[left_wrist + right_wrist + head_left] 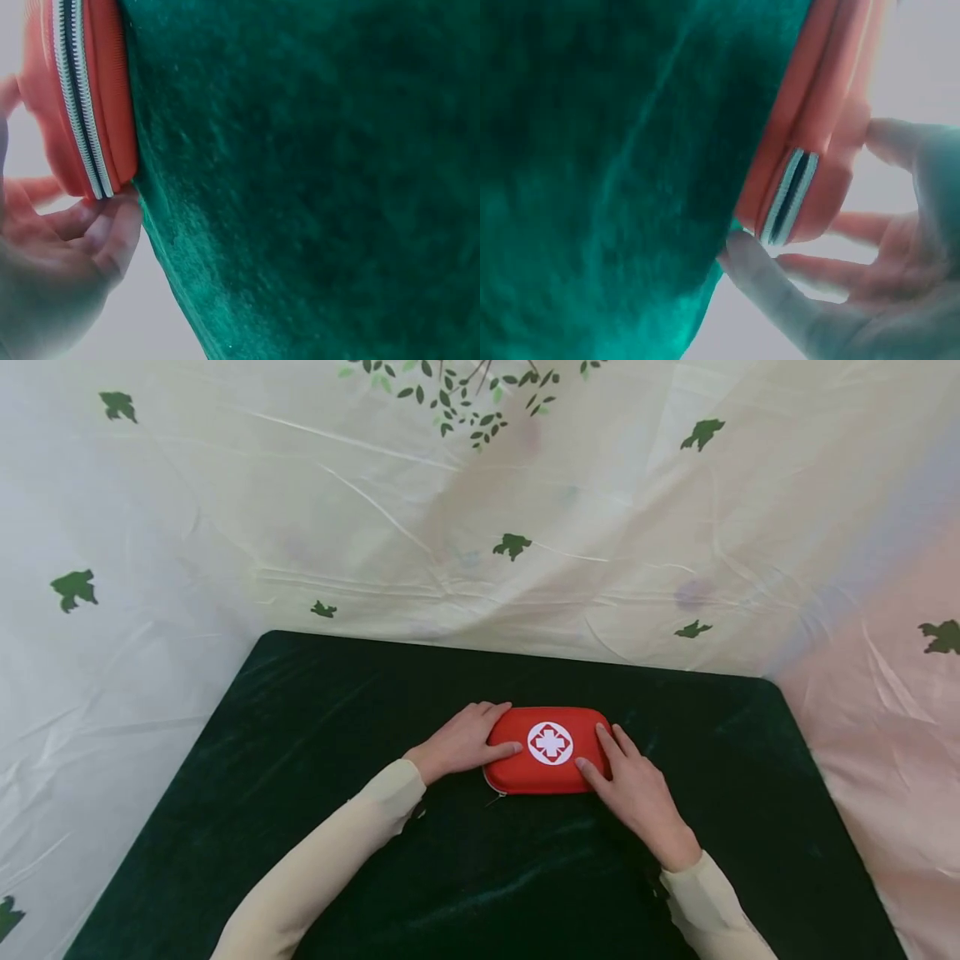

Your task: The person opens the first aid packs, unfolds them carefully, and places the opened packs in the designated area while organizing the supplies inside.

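A red first-aid case [517, 724] with a white cross emblem lies flat on the dark green cloth. My left hand [463, 739] grips its left end, thumb on the lid and the other fingers along the side. At the right end my right hand [641, 789] holds it, thumb and a finger on the lid, other fingers down the side. The left wrist view shows the closed silver zipper [79, 97] along the case's edge, with fingertips low against the cloth. In the right wrist view a short end of zipper [789, 196] shows near the fingers.
A table draped in green velvet [360, 693] spreads around the case. Pale curtains [420, 502] printed with green leaves and birds hang behind it and at both sides. A zipper pull [497, 797] sticks out at the case's front left corner.
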Demonstrator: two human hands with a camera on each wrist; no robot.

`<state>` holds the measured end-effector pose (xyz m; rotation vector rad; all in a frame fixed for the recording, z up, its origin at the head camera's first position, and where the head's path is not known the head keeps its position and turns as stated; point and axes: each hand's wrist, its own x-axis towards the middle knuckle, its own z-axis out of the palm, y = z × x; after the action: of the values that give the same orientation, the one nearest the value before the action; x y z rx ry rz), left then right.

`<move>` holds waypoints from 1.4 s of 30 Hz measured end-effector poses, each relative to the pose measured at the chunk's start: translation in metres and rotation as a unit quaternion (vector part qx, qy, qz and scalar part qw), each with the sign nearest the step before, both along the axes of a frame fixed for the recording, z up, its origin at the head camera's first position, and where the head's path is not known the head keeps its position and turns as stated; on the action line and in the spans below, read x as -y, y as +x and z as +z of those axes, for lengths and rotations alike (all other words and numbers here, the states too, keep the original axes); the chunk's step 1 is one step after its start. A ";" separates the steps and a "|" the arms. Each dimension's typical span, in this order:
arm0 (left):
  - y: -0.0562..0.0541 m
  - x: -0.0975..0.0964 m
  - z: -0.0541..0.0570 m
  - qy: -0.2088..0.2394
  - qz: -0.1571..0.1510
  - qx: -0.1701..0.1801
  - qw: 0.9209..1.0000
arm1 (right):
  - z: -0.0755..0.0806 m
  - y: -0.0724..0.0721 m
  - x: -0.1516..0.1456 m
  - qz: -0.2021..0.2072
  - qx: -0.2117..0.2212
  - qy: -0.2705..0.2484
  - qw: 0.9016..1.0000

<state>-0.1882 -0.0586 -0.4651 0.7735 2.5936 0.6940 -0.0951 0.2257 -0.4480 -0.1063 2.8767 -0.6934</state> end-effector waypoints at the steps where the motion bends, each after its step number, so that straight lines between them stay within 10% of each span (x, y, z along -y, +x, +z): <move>1: 0.001 0.000 0.000 -0.001 0.003 -0.003 1.000 | 0.000 0.001 0.001 -0.002 0.004 -0.011 1.000; 16: 0.030 0.016 0.001 0.069 0.082 0.020 0.994 | 0.001 -0.005 0.004 -0.025 -0.015 -0.084 0.996; 42: 0.113 0.042 0.002 0.187 0.202 0.073 0.959 | -0.004 -0.051 0.042 -0.002 -0.055 -0.185 0.981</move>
<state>-0.0757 -0.1006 -0.4635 0.2649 2.5329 1.3354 -0.1465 0.1832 -0.4524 -0.1924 2.8129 -1.2551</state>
